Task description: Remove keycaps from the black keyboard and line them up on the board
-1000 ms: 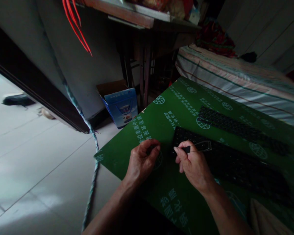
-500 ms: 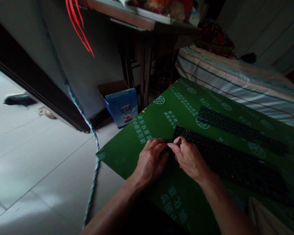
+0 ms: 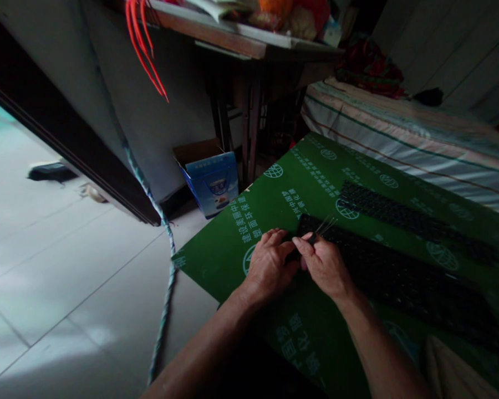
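A black keyboard lies slantwise on the green printed board. At its left end, my right hand is closed around the dark handle of a wire keycap puller, whose thin metal wires stick out away from me above the keys. My left hand is curled beside the right one, by the keyboard's left corner. Something dark shows between its thumb and fingers, but I cannot make it out. Beyond the keyboard, loose black keycaps lie in rows on the board.
A blue carton stands open on the floor past the board's far left edge. A twisted cord runs down beside the near left corner. Behind are a wooden table with red strands hanging and a bed. Brown cloth lies at lower right.
The view has shifted slightly, so everything sits a little further right. The puller's wires now show more plainly, pointing up and right from my right hand. Both hands remain close together.
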`<state>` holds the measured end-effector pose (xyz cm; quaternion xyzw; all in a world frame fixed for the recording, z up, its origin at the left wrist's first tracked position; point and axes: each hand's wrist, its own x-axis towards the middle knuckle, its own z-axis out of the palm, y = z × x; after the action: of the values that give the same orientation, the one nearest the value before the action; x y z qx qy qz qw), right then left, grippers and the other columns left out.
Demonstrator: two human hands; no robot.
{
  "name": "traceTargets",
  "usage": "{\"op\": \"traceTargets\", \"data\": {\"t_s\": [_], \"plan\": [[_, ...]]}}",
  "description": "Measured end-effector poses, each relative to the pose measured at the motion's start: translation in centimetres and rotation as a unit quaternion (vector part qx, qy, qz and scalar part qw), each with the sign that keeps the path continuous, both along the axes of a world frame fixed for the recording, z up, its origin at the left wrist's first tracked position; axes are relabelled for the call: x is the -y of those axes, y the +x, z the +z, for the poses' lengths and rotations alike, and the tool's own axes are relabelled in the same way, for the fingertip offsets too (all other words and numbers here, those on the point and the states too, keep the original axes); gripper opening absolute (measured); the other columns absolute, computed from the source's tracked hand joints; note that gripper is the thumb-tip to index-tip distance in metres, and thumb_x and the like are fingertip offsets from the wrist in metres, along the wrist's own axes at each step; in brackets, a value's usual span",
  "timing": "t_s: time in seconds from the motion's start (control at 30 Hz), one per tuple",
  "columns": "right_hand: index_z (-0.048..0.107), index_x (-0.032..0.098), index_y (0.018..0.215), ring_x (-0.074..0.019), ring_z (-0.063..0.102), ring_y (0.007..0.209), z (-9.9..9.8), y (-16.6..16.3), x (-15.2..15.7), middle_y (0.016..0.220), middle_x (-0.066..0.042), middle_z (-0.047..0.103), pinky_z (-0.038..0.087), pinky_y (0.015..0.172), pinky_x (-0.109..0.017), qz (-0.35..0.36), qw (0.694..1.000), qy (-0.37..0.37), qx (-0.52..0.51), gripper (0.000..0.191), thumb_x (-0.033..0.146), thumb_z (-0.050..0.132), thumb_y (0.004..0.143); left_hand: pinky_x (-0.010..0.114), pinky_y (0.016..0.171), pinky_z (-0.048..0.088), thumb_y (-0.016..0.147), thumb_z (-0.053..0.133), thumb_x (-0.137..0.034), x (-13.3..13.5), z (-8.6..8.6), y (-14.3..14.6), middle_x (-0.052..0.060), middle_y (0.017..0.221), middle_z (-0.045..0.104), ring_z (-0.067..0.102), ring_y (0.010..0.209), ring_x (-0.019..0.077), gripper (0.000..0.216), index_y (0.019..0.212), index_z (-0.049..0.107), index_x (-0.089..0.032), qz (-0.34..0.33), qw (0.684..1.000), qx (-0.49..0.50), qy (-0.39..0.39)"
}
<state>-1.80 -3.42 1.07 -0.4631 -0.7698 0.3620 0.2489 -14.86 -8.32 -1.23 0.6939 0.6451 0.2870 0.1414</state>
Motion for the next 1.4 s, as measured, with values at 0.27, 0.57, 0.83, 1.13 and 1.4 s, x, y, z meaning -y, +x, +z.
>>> {"op": "traceTargets", "data": {"t_s": [0.27,0.57,0.83,1.13,1.4], "plan": [[0.053,0.017,0.071,-0.0084,0.042,0.032,-1.5,0.3,0.0,0.041,0.004,0.047,0.032,0.036,-0.019,-0.041,0.997,-0.028,-0.063,0.045,0.055,0.036,0.086,0.044,0.097,0.040,0.069,0.070,-0.020,0.0,-0.7,0.0,0.012,0.120,0.059,0.048,0.115,0.0303,0.033,0.102,0.069,-0.020,-0.009,1.000,0.000,0.020],[0.052,0.018,0.071,-0.0080,0.043,0.031,-2.1,0.5,0.1,0.041,0.004,0.049,0.033,0.036,-0.018,-0.051,0.996,-0.006,-0.068,0.044,0.055,0.036,0.087,0.044,0.096,0.041,0.069,0.071,-0.020,0.0,-0.8,0.0,0.008,0.116,0.062,0.051,0.112,0.0281,0.029,0.098,0.069,-0.022,-0.010,1.000,0.012,0.027],[0.052,0.018,0.069,-0.0082,0.044,0.031,-2.4,0.7,0.3,0.042,0.004,0.050,0.034,0.037,-0.018,-0.079,0.994,0.015,-0.077,0.044,0.052,0.032,0.090,0.041,0.093,0.043,0.072,0.069,-0.019,0.0,-0.6,0.1,0.005,0.110,0.066,0.053,0.109,0.0259,0.021,0.092,0.070,-0.022,-0.017,0.999,0.038,0.026],[0.053,0.017,0.070,-0.0074,0.043,0.029,-2.5,0.6,0.2,0.043,0.003,0.052,0.033,0.034,-0.018,-0.097,0.991,-0.001,-0.094,0.043,0.052,0.034,0.089,0.039,0.084,0.046,0.073,0.068,-0.019,0.1,-0.7,0.2,0.005,0.105,0.067,0.058,0.098,0.0234,0.014,0.087,0.071,-0.021,-0.008,0.999,0.043,0.026],[0.050,0.018,0.076,-0.0054,0.042,0.028,-2.5,0.5,0.4,0.045,0.006,0.054,0.033,0.031,-0.015,-0.148,0.954,-0.080,-0.247,0.037,0.052,0.043,0.086,0.036,0.086,0.047,0.077,0.061,-0.015,0.0,-0.6,-0.2,0.006,0.099,0.069,0.060,0.095,0.0208,0.011,0.083,0.070,-0.019,-0.003,0.991,0.125,0.041]]}}
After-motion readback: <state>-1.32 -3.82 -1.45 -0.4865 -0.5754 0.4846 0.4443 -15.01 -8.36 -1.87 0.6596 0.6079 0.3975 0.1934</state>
